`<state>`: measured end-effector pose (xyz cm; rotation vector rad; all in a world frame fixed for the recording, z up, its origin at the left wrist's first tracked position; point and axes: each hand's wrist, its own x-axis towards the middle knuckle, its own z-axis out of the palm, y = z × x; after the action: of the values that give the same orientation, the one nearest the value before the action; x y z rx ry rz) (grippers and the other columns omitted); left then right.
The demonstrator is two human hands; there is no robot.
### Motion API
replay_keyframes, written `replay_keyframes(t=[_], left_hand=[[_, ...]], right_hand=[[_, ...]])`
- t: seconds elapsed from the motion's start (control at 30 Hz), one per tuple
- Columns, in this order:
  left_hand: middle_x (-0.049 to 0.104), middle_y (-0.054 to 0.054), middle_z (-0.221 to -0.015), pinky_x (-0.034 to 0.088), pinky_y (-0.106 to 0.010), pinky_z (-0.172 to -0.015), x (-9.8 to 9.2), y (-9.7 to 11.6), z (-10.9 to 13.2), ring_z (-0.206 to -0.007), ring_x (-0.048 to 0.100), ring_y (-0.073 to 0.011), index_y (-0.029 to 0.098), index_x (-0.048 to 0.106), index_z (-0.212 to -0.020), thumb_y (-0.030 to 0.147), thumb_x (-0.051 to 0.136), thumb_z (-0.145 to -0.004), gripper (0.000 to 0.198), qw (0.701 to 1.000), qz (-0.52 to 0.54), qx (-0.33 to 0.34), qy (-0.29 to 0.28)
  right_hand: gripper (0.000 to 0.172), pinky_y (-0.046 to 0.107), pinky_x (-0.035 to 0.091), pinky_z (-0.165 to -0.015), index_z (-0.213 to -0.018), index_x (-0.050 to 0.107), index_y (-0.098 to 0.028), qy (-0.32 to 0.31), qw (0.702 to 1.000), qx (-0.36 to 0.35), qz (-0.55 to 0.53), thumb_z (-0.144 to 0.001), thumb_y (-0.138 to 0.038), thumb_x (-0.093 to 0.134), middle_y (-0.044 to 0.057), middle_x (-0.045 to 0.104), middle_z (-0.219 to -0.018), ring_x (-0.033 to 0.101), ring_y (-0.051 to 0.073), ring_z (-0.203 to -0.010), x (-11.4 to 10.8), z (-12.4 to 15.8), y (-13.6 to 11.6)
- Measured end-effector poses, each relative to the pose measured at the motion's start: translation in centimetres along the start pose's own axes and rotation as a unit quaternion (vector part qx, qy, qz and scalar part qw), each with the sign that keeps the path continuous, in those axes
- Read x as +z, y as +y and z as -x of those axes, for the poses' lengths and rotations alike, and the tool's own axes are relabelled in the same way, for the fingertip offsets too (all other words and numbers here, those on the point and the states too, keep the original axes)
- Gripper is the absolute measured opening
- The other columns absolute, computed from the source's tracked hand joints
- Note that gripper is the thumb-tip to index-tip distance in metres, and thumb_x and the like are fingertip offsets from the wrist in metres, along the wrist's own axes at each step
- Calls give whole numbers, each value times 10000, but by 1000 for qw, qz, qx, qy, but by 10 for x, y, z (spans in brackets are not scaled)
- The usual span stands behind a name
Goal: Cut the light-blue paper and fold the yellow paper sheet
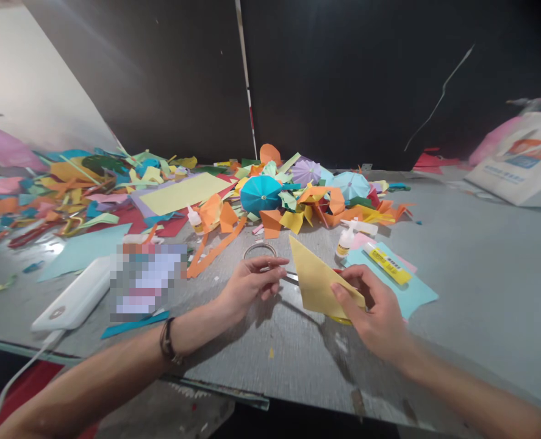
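Note:
My right hand (pixel 375 311) holds a folded piece of yellow paper (pixel 318 280) upright, thumb on its near face. Behind the paper, scissors blades (pixel 292 277) stick out to the left, and a bit of yellow handle shows below it. Just left of the paper is my left hand (pixel 254 283), its fingers bent and pointing right; whether it pinches anything at the blade tips is too small to tell. A roll of tape (pixel 260 250) lies on the table behind my left hand.
Coloured paper scraps (pixel 224 219) and paper umbrellas (pixel 261 194) line the back. At right are a glue bottle (pixel 345 242), a yellow packet (pixel 386 263) and a white bag (pixel 521 158). A power bank (pixel 75 292) and blurred-out phone (pixel 149 280) lie left.

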<state>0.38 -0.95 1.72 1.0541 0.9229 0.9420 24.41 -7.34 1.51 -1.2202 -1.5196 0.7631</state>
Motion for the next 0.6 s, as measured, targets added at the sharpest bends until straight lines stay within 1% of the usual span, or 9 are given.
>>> replay_keyframes(t=[0.1, 0.17, 0.23, 0.3, 0.37, 0.5, 0.53, 0.6], left_hand=[[715, -61, -766, 349, -170, -436, 0, -2, -3, -512, 532, -54, 95, 787, -981, 350, 885, -765, 348, 1000, -6, 4, -5], [723, -60, -790, 362, -167, -420, 1, -2, -4, -519, 561, -63, 103, 760, -941, 396, 887, -770, 362, 1000, 5, 2, -19], [713, -43, -779, 365, -165, -398, 2, -2, -4, -518, 586, -75, 121, 719, -892, 448, 882, -774, 384, 999, 17, 2, -35], [693, -24, -743, 361, -164, -375, 3, -3, -3, -495, 595, -82, 138, 675, -855, 509, 862, -786, 421, 999, 17, 1, -52], [680, -16, -708, 362, -164, -363, 4, -4, -2, -467, 591, -85, 146, 652, -860, 575, 815, -817, 461, 998, 13, -1, -62], [672, -47, -635, 390, -187, -357, 4, -6, -1, -432, 592, -111, 125, 662, -835, 721, 645, -884, 599, 998, 12, -22, -61], [673, -53, -628, 399, -191, -358, 4, -6, -1, -436, 598, -119, 120, 669, -831, 734, 633, -883, 618, 998, 11, -23, -62], [678, -54, -624, 407, -189, -364, 4, -5, -1, -446, 606, -121, 113, 683, -837, 722, 675, -862, 609, 997, -5, -9, -73]], right_hand=[[219, 290, 533, -671, -949, 606, -249, -36, 998, 23, -47, -979, -461, 650, 44, 698, -979, 671, 196, -822, -2, -1, -3], [236, 286, 524, -668, -963, 617, -248, -61, 995, 45, -63, -979, -481, 646, 39, 694, -965, 666, 198, -836, -4, -2, -4], [253, 287, 521, -676, -970, 622, -246, -86, 991, 65, -76, -979, -498, 642, 34, 688, -958, 661, 200, -849, -5, -3, -3], [265, 297, 527, -697, -985, 626, -245, -113, 986, 88, -88, -977, -509, 641, 40, 687, -998, 661, 206, -878, -6, -4, -2], [276, 305, 530, -711, -1010, 634, -243, -132, 981, 108, -93, -971, -516, 645, 51, 684, -1052, 661, 212, -907, -5, -5, 0], [299, 305, 521, -713, -1000, 651, -233, -145, 980, 108, -84, -954, -528, 658, 75, 657, -1193, 655, 206, -925, -4, -5, 0], [302, 306, 521, -716, -993, 652, -231, -146, 980, 107, -84, -952, -531, 659, 77, 651, -1219, 654, 204, -925, -4, -5, 0], [308, 309, 523, -722, -986, 651, -230, -146, 979, 112, -84, -948, -535, 659, 80, 647, -1236, 653, 203, -926, -4, -5, 0]])
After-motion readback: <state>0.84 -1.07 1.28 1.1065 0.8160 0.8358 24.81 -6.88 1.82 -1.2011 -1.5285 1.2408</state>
